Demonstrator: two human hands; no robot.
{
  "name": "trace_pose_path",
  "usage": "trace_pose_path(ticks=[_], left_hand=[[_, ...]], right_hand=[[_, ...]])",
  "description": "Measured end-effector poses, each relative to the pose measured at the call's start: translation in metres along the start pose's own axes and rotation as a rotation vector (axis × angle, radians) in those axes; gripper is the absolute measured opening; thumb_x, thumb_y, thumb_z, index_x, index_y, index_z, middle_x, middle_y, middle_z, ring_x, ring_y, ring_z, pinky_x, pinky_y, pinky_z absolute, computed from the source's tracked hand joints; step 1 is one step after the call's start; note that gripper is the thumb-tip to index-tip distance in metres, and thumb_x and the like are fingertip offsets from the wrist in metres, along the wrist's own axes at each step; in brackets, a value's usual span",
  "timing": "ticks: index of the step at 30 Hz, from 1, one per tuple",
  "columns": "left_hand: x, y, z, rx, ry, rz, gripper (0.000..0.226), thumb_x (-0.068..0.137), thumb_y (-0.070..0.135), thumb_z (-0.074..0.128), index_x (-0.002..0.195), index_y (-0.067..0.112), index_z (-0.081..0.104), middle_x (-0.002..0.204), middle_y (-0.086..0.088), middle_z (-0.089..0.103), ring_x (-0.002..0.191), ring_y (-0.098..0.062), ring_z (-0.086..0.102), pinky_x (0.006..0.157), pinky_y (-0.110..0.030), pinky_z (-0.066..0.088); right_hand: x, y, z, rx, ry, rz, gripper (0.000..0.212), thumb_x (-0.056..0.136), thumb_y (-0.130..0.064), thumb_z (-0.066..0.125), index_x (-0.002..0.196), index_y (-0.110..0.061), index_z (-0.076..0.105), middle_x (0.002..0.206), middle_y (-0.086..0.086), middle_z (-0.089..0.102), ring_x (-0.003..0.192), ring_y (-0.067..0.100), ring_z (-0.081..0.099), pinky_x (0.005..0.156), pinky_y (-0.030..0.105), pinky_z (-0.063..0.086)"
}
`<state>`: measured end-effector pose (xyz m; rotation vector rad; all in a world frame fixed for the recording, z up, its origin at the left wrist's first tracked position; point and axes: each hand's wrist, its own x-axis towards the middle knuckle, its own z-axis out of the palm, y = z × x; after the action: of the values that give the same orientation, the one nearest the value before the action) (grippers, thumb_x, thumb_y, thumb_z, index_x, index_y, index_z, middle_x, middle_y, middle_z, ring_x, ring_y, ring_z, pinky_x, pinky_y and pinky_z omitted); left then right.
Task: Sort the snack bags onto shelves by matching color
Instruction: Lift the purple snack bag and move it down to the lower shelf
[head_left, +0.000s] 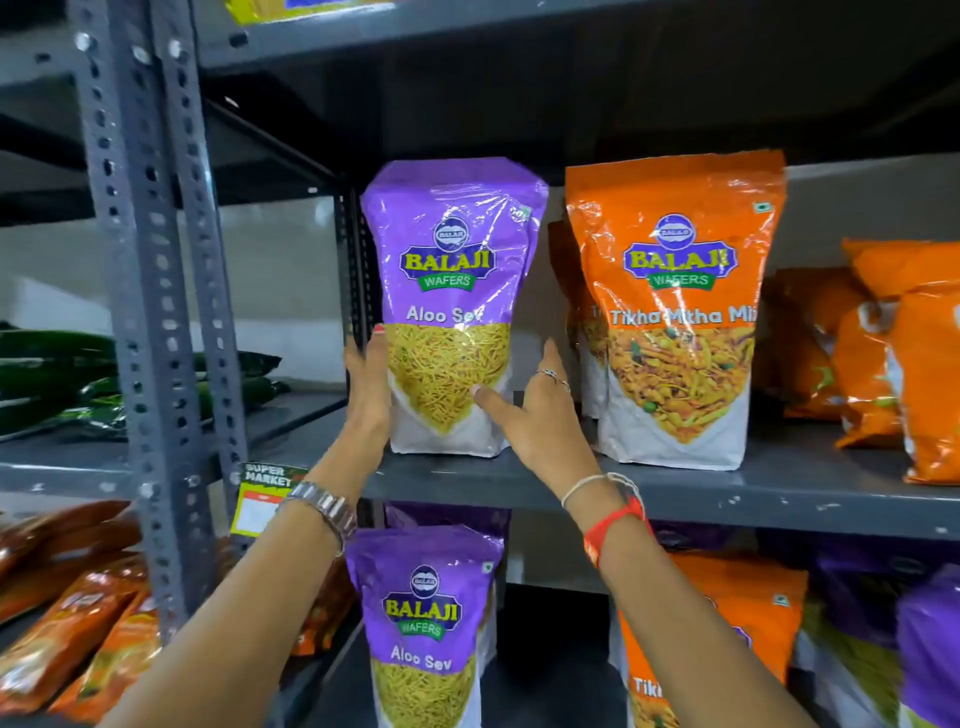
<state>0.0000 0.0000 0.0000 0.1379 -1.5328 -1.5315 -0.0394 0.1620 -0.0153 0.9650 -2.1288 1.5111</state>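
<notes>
Grey shelf (675, 491): purple bag (452, 291) upright between open left hand (370, 387), right hand (537, 410).

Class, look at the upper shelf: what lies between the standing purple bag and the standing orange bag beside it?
In the head view, the person's right hand reaches into the gap between the purple bag and the orange bag.
</notes>
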Motion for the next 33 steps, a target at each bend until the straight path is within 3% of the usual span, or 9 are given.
trace_pose_path(ticks=[2, 4, 6, 11, 16, 20, 25, 30, 33], left_hand=[[0.006, 0.0, -0.002, -0.174, -0.015, -0.202, 0.052, 0.089, 0.056, 0.037, 0.113, 0.016, 0.061, 0.11, -0.009, 0.07, 0.095, -0.02, 0.065, 0.081, -0.035, 0.053], [0.007, -0.002, -0.006, -0.226, -0.005, -0.306, 0.048, 0.09, 0.055, 0.036, 0.094, 0.017, 0.065, 0.086, -0.004, 0.073, 0.078, -0.019, 0.067, 0.071, -0.032, 0.053], [0.007, -0.007, -0.006, -0.234, -0.038, -0.357, 0.054, 0.09, 0.054, 0.036, 0.109, 0.012, 0.065, 0.103, -0.011, 0.071, 0.093, -0.025, 0.067, 0.08, -0.034, 0.053], [-0.006, 0.0, 0.002, -0.211, -0.099, -0.339, 0.048, 0.094, 0.046, 0.036, 0.123, 0.016, 0.058, 0.121, -0.01, 0.064, 0.098, -0.024, 0.063, 0.093, -0.036, 0.049], [-0.025, 0.01, 0.003, -0.259, -0.101, -0.323, 0.042, 0.095, 0.041, 0.037, 0.122, 0.014, 0.056, 0.118, -0.009, 0.064, 0.089, -0.019, 0.064, 0.094, -0.036, 0.048], [-0.047, 0.021, 0.003, -0.27, -0.144, -0.274, 0.027, 0.096, 0.031, 0.04, 0.095, 0.014, 0.061, 0.078, -0.001, 0.072, 0.062, -0.01, 0.07, 0.062, -0.022, 0.055], [-0.084, 0.032, -0.016, -0.093, -0.146, -0.161, 0.05, 0.082, 0.029, 0.062, 0.126, 0.006, 0.051, 0.119, -0.012, 0.066, 0.104, -0.027, 0.066, 0.077, -0.03, 0.058], [-0.132, 0.043, -0.033, -0.126, -0.177, -0.023, 0.044, 0.082, 0.02, 0.062, 0.122, 0.007, 0.05, 0.113, -0.004, 0.069, 0.091, -0.012, 0.07, 0.066, -0.02, 0.057], [-0.159, 0.042, -0.043, -0.12, -0.201, 0.028, 0.05, 0.072, 0.023, 0.064, 0.12, 0.01, 0.053, 0.109, -0.001, 0.07, 0.095, -0.012, 0.07, 0.068, -0.022, 0.057]], right_hand=[[0.007, -0.001, 0.005, 0.068, -0.048, 0.059, 0.094, 0.081, -0.035, 0.069, 0.144, 0.007, 0.011, 0.155, 0.021, 0.023, 0.14, 0.028, 0.031, 0.106, 0.026, 0.027], [0.011, 0.0, 0.01, 0.145, -0.097, 0.136, 0.097, 0.079, -0.034, 0.071, 0.144, 0.002, 0.008, 0.145, 0.021, 0.039, 0.132, 0.028, 0.043, 0.088, 0.02, 0.033], [0.011, 0.0, 0.014, 0.184, -0.132, 0.167, 0.091, 0.08, -0.033, 0.071, 0.143, -0.002, 0.013, 0.135, 0.018, 0.05, 0.125, 0.028, 0.049, 0.078, 0.017, 0.033], [0.009, 0.001, 0.013, 0.21, -0.165, 0.153, 0.053, 0.079, -0.034, 0.071, 0.115, -0.013, 0.039, 0.121, 0.007, 0.058, 0.118, 0.026, 0.054, 0.088, 0.026, 0.039], [0.0, -0.004, 0.006, 0.23, -0.171, 0.131, 0.06, 0.077, -0.035, 0.073, 0.121, -0.011, 0.04, 0.126, 0.008, 0.059, 0.117, 0.024, 0.055, 0.089, 0.025, 0.038], [-0.01, -0.007, -0.004, 0.246, -0.172, 0.114, 0.062, 0.074, -0.039, 0.075, 0.122, -0.013, 0.044, 0.122, 0.005, 0.061, 0.116, 0.023, 0.056, 0.09, 0.026, 0.039], [-0.03, -0.011, -0.02, 0.26, -0.187, 0.045, 0.053, 0.069, -0.045, 0.076, 0.108, -0.028, 0.045, 0.113, -0.004, 0.062, 0.113, 0.019, 0.058, 0.102, 0.037, 0.045], [-0.055, -0.019, -0.033, 0.294, -0.242, -0.045, 0.057, 0.056, -0.062, 0.073, 0.104, -0.04, 0.049, 0.108, -0.017, 0.065, 0.109, 0.011, 0.061, 0.101, 0.039, 0.048], [-0.076, -0.016, -0.035, 0.349, -0.29, -0.052, 0.061, 0.062, -0.05, 0.075, 0.115, -0.035, 0.049, 0.109, -0.02, 0.064, 0.106, 0.002, 0.062, 0.097, 0.029, 0.05]])
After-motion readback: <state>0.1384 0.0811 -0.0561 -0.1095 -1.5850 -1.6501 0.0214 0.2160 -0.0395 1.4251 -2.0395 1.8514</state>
